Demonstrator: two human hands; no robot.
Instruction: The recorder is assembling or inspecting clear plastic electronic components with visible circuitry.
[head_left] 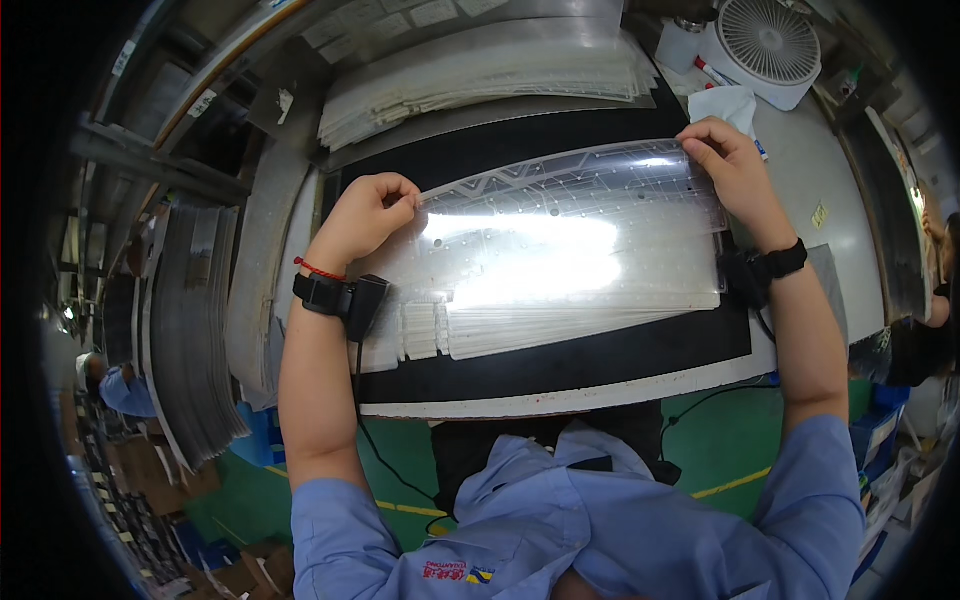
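Between left grip [365, 222] and right grip [737, 175], clear sheet [575, 188]; both pinch its far corners.

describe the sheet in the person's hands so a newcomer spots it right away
Find the big black mat. Over it, the left hand and the right hand pinch a clear, shiny sheet near its two far corners. Unlike the stack of sheets under it and the pile beyond, this one alone is held.
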